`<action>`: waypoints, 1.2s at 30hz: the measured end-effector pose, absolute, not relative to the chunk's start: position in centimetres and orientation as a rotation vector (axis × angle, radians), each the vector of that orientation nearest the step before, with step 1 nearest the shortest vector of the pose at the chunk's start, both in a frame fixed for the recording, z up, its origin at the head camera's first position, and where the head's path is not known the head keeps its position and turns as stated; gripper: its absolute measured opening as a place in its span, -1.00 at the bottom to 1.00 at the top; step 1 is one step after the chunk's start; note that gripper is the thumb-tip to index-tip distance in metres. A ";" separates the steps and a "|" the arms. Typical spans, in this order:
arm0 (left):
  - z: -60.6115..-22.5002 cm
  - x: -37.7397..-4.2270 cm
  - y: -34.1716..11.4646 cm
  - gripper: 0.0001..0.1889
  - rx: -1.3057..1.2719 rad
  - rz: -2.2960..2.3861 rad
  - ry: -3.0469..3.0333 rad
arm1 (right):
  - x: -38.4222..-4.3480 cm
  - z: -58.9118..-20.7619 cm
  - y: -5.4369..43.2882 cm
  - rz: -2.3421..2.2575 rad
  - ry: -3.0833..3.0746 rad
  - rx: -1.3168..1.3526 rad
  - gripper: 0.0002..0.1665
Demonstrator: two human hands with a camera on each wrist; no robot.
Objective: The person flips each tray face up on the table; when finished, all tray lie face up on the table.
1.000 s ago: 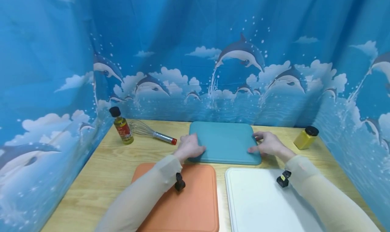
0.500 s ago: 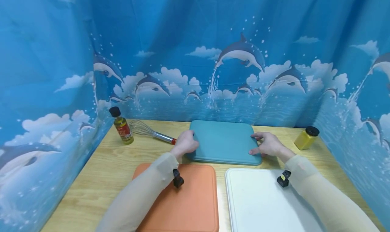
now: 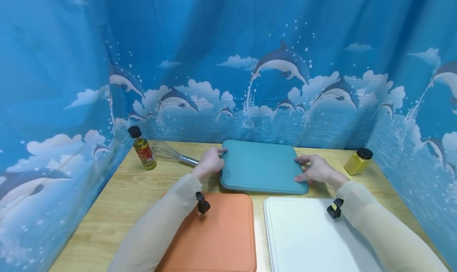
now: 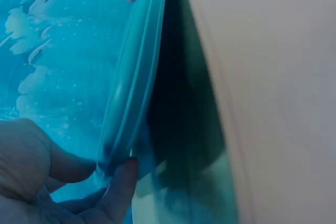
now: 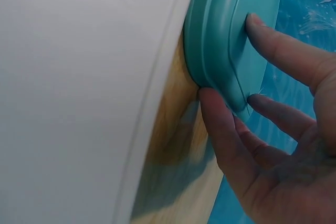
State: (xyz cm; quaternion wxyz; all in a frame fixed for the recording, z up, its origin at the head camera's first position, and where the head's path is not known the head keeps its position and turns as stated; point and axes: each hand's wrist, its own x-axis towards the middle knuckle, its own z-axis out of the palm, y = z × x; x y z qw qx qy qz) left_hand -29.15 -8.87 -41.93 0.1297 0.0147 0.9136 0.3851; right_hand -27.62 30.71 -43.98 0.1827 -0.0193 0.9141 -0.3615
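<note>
A flat teal slab (image 3: 262, 166), rectangular with rounded corners and a stepped rim, lies at the back middle of the table. My left hand (image 3: 211, 161) pinches its left edge; in the left wrist view the rim (image 4: 126, 93) runs between thumb and fingertips. Dark shadow shows under the slab's front left, where it is raised. At the right end my right hand (image 3: 317, 169) holds the edge. The right wrist view shows fingertips (image 5: 214, 98) under the corner and other digits on top. The undersides of the slab and of the held ends are hidden.
In front are an orange rectangle (image 3: 228, 232) on the left and a white one (image 3: 310, 232) on the right. A whisk (image 3: 169, 152) and an oil bottle (image 3: 144, 149) are at back left, a yellow jar (image 3: 358, 163) at right. A dolphin-print curtain (image 3: 200, 65) surrounds the table.
My left hand has slid left off the slab's top to its left edge, now overlapping the whisk handle's end. The slab's left side has risen slightly. My right hand has hardly moved.
</note>
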 end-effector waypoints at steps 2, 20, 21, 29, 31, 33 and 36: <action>-41.6 -29.2 -9.2 -0.28 0.031 1.197 2.601 | -27.7 -43.9 30.7 -1.036 2.562 -0.056 0.12; -38.2 -29.7 -10.9 -0.41 0.031 1.529 2.336 | -28.2 -44.4 30.7 -1.134 2.456 -0.047 0.13; -38.1 -29.7 -10.9 -0.42 0.043 1.531 2.338 | -28.2 -44.3 30.7 -1.143 2.447 -0.046 0.13; -36.2 -29.9 -10.9 -0.44 0.073 1.585 2.302 | -28.0 -43.9 30.5 -1.196 2.394 -0.069 0.12; -35.7 -29.9 -10.8 -0.44 0.090 1.603 2.287 | -27.8 -43.7 30.4 -1.204 2.388 -0.076 0.11; -35.2 -30.0 -10.7 -0.44 0.105 1.630 2.262 | -27.6 -43.6 30.3 -1.214 2.382 -0.080 0.10; -34.5 -30.0 -10.7 -0.45 0.135 1.683 2.204 | -27.4 -43.4 30.0 -1.235 2.366 -0.079 0.09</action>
